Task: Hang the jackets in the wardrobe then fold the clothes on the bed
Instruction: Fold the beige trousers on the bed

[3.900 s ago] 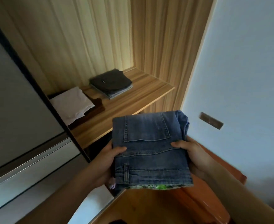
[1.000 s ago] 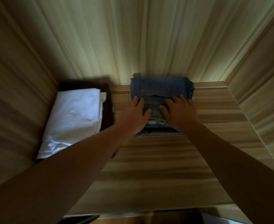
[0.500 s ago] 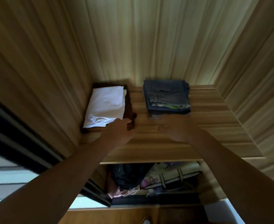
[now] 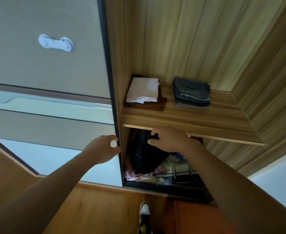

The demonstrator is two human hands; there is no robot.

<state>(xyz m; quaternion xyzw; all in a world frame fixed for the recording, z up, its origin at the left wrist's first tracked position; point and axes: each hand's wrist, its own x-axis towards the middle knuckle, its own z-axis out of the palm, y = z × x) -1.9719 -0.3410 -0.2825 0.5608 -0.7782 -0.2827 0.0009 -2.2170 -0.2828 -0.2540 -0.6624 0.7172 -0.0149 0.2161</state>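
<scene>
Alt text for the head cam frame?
A person's left hand grips the dark edge of the wardrobe's sliding door while the right hand, fingers curled, hovers at the front of the wooden shelf. On the shelf lie folded jeans atop a stack and a folded white garment; dark clothes sit below.

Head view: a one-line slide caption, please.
Jeans sit folded atop a pile on the shelf; left hand grips the door edge.
</scene>
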